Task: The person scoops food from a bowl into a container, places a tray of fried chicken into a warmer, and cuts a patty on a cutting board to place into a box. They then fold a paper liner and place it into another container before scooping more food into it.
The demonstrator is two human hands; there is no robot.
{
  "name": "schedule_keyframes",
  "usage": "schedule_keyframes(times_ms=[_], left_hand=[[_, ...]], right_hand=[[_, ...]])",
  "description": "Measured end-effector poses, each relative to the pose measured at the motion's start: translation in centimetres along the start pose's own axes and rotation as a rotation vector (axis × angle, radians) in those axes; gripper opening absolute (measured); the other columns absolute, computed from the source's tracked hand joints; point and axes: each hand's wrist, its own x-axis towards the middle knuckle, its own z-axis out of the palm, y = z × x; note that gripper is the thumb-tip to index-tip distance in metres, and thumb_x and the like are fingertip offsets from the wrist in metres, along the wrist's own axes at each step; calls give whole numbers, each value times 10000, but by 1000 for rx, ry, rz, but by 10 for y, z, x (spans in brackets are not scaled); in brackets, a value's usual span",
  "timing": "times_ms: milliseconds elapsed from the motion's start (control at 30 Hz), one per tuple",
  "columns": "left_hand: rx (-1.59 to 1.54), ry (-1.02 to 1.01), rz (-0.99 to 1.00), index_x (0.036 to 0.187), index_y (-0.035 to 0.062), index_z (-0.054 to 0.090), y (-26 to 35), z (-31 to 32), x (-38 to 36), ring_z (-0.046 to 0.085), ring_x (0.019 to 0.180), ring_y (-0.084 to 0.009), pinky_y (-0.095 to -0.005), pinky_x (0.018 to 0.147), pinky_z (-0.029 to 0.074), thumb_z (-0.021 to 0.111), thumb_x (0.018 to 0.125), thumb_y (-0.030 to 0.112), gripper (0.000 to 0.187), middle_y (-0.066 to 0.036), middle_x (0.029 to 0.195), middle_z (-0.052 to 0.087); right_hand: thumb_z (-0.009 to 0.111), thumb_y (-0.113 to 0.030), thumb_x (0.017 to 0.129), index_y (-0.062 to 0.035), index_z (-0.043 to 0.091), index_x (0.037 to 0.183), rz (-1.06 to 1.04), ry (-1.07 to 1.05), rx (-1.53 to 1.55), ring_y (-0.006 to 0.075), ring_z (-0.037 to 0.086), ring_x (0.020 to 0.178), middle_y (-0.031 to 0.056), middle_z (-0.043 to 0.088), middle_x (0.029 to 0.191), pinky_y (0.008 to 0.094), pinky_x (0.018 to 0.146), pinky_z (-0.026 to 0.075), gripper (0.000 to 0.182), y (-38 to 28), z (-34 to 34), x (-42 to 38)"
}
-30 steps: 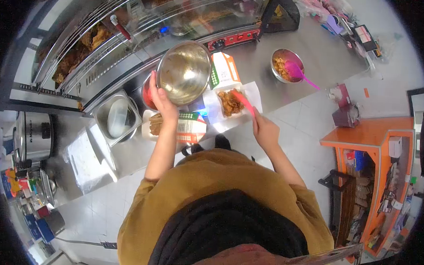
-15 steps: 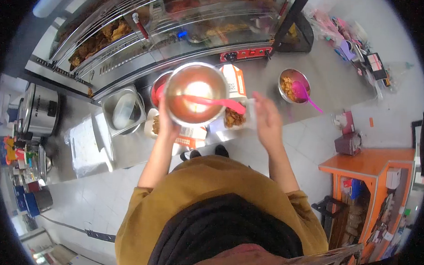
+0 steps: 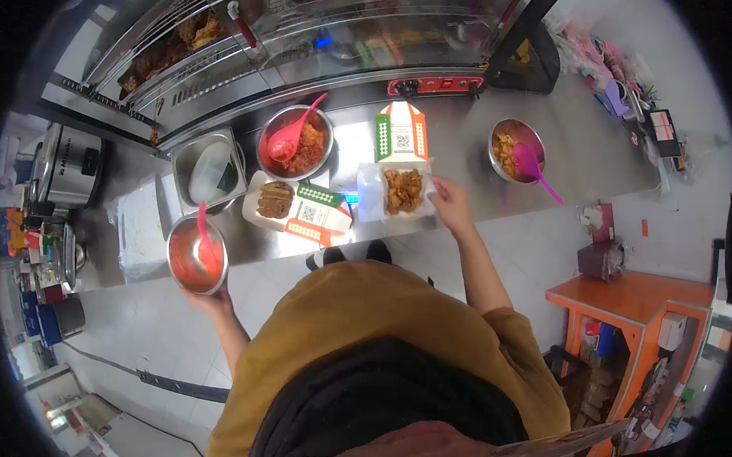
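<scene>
My left hand (image 3: 212, 301) grips a steel bowl (image 3: 221, 276) from below at the counter's front edge. Red sauce smears the bowl's inside, and a pink spoon (image 3: 205, 237) leans in it. With fingers closed, my right hand (image 3: 451, 207) pinches the right edge of an open takeaway box (image 3: 401, 137) lined with white paper. Pieces of brown fried food (image 3: 403, 191) lie in that box. Left of it, a second open takeaway box (image 3: 322, 215) holds more browned food (image 3: 276, 200). Behind this one stands a steel bowl (image 3: 331, 147) of reddish food with a pink ladle (image 3: 285, 143).
A glass-fronted food warmer (image 3: 307, 73) runs along the back. To the right is a steel bowl (image 3: 497, 169) with chopped food and a magenta spoon (image 3: 549, 188). Leftward are a steel pan (image 3: 183, 154), a white board (image 3: 136, 241) and a cooker (image 3: 71, 170).
The sauce-smeared bowl has moved left and down from above the boxes, uncovering the left box and the bowl behind it. My right hand has come down onto the right box's edge and closed.
</scene>
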Motion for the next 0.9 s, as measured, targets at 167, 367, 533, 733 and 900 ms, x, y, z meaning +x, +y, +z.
schedule_keyframes(times_ms=[167,367,533,733,900], left_hand=[[-22,-55,89,1400,181,241,-25,-12,17,294,1296,-333,-540,987,354,298,801,679,781,-93,1429,263],[-88,59,111,1394,139,258,-15,-23,9,314,1282,-352,-533,982,370,235,810,682,798,-117,1421,272],[-129,108,170,1381,131,287,-10,-37,15,356,1256,-361,-514,978,389,180,804,697,816,-139,1390,327],[-59,188,188,1375,122,295,-11,-4,18,393,1236,-342,-489,962,419,183,797,706,829,-141,1371,357],[-21,135,158,1383,115,278,-24,-23,50,365,1256,-340,-497,999,373,140,808,702,833,-129,1386,339]], right_hand=[[515,-6,809,18,550,1135,-158,-206,-366,158,557,780,98,573,915,249,694,443,328,-17,28,-16],[546,14,767,3,552,1133,-515,-75,-443,251,545,903,127,532,1069,330,777,451,366,-3,25,-6],[581,-60,783,-25,497,1218,-600,-135,-674,311,421,1180,144,467,1263,397,980,356,444,-17,27,0],[581,-82,795,2,406,1284,-527,-251,-836,328,327,1284,149,369,1376,385,1035,316,526,-10,36,10],[533,-191,842,-34,369,1322,-458,-250,-869,323,288,1305,132,346,1394,395,1070,254,531,-7,39,13]])
